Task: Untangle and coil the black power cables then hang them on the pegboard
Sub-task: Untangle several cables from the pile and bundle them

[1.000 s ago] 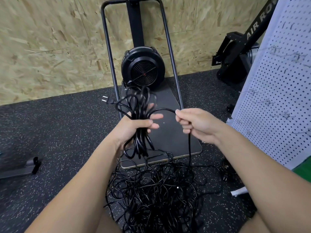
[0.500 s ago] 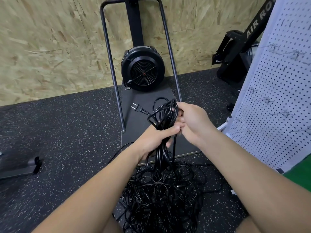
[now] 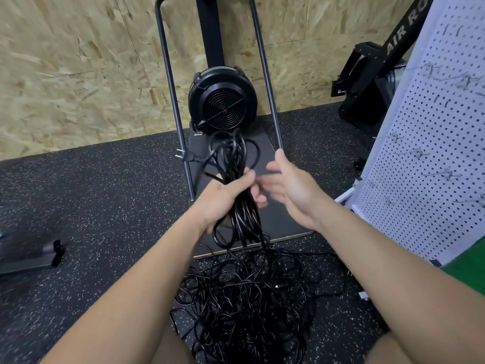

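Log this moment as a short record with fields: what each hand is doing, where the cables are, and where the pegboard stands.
left hand: grips the coiled cable bundle
right hand: fingers spread, blurred, beside the bundle, holding nothing
plug: sticks out left of the bundle's top loops
tangled cables: heaped on the floor below, strands rising into the bundle
pegboard: white, upright at right; no cables seen hung

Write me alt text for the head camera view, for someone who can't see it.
A person's left hand grips a bundle of looped black cable, plug sticking out left, while the open right hand hovers beside it. More tangled cable lies on the speckled floor; a white pegboard stands at right.
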`<state>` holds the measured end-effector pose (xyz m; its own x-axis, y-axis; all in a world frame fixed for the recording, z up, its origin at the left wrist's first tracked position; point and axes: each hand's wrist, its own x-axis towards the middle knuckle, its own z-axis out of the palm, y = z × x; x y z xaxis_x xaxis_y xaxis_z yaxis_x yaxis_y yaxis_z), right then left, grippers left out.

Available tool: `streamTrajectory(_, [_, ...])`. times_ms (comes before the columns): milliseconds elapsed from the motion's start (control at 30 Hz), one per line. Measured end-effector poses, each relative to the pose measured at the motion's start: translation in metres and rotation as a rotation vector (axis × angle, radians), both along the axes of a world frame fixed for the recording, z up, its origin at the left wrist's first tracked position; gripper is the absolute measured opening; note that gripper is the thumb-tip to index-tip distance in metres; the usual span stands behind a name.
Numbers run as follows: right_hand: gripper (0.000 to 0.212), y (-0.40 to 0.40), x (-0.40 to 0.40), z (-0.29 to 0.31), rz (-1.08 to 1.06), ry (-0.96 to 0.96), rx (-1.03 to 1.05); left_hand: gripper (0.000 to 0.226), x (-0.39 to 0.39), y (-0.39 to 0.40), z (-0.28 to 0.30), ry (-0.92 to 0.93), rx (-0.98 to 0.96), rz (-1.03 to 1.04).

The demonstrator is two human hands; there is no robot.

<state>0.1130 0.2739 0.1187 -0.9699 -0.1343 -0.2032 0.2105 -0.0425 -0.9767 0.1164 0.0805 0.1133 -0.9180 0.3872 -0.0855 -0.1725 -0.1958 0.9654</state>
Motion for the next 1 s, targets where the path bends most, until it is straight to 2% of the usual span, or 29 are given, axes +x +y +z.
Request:
streamTrajectory(67, [0.081, 0.002, 0.001, -0.015, 0.140, -0.220, -0.080, 0.030, -0.003, -0.003, 0.004, 0.021, 0.032, 0.108])
streamTrajectory(167, [0.086, 0.002, 0.005, -0.034, 0.278, -0.332, -0.010, 0.028, -0.013, -0.009, 0.010, 0.005, 0.221, 0.273])
streamTrajectory(200, [0.079, 0.001, 0.009, -0.037, 0.332, -0.350, 0.013, 0.027, -0.017, -0.012, 0.013, -0.014, 0.321, 0.311])
streamTrajectory(300, [0.035, -0.002, 0.018, -0.047, 0.493, -0.290, 0.164, 0.028, -0.033, -0.026, 0.023, -0.037, 0.553, 0.391])
streamTrajectory(400, [0.027, 0.000, 0.022, -0.061, 0.671, -0.144, 0.449, 0.031, -0.042, -0.048, 0.030, -0.057, 0.710, 0.394])
streamTrajectory(500, [0.014, 0.007, 0.018, -0.066, 0.639, -0.109, 0.543, 0.036, -0.046, -0.071, 0.029, -0.083, 0.735, 0.371])
streamTrajectory(633, [0.020, 0.017, 0.011, -0.045, 0.432, -0.107, 0.471, 0.039, -0.044, -0.089, 0.027, -0.096, 0.564, 0.332])
streamTrajectory(800, [0.017, 0.012, 0.005, -0.027, 0.228, -0.008, 0.272, 0.035, -0.030, -0.078, 0.025, 0.052, -0.028, 0.289])
streamTrajectory(900, [0.017, 0.011, 0.007, -0.014, 0.243, 0.062, 0.248, 0.032, -0.027, -0.067, 0.015, 0.132, -0.365, 0.232])
streamTrajectory(1000, [0.016, 0.018, 0.011, 0.002, 0.418, 0.094, 0.292, 0.023, -0.026, -0.058, 0.001, 0.144, -0.538, 0.187])
